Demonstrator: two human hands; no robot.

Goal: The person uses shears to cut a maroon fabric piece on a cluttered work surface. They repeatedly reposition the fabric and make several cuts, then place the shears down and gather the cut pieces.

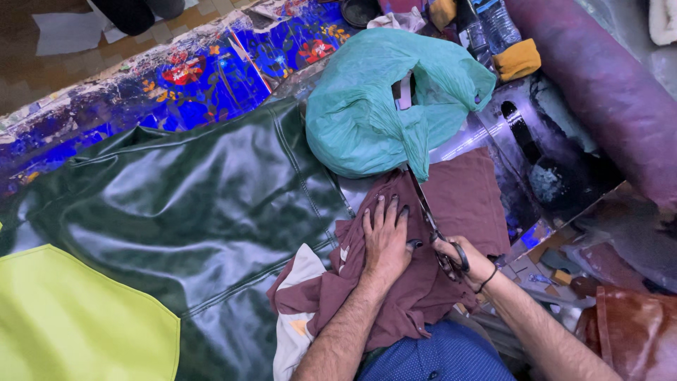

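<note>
Maroon cloth (pixel 423 282): soft, light, limp; left hand (pixel 386 240) flat atop, right hand (pixel 471 262) grip closed through scissors (pixel 431 219).

Both forearms are bare, with no sleeves in view. The left hand (pixel 386 240) wears nothing. A thin dark band circles the wrist of the right hand (pixel 471 261). Below, blue dotted clothing (pixel 444 356) shows.

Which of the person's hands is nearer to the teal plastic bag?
Left. The left hand lies flat on the maroon cloth just below the teal plastic bag; the right hand, holding scissors, sits lower and farther right.
</note>
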